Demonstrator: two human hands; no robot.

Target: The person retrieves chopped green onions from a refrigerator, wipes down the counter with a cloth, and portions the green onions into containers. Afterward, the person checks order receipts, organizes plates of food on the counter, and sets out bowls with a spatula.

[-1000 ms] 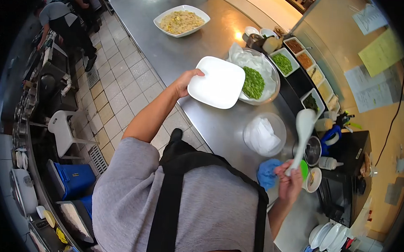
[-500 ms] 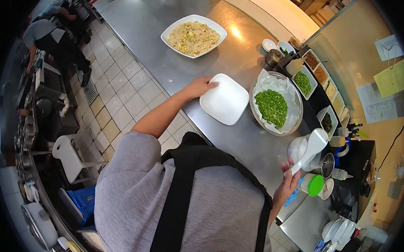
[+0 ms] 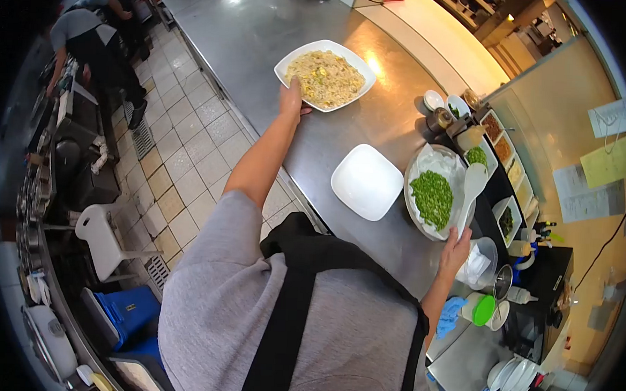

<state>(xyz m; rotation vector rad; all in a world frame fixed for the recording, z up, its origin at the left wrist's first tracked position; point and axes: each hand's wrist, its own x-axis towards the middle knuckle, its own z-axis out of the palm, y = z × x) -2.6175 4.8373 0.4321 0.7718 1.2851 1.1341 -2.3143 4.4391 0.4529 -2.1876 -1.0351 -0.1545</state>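
My left hand grips the near left rim of a white square bowl, thumb over the edge. Fried rice with yellow egg bits fills that bowl. In my right hand is the handle of a white rice paddle, its blade tilted upward. The paddle hangs over the right side of a round bowl lined with white paper, which holds chopped green onion. Between the two bowls a bare white square plate lies on the steel counter.
Small trays of toppings line the counter's right side. A clear tub, a green-lidded container and squeeze bottles stand near my right arm. A white chair is at left. Two people bend over the far-left station.
My left hand has let go of the white plate and moved away to the fried rice bowl, now gripping its rim. My right hand has brought the paddle over the green onion bowl.
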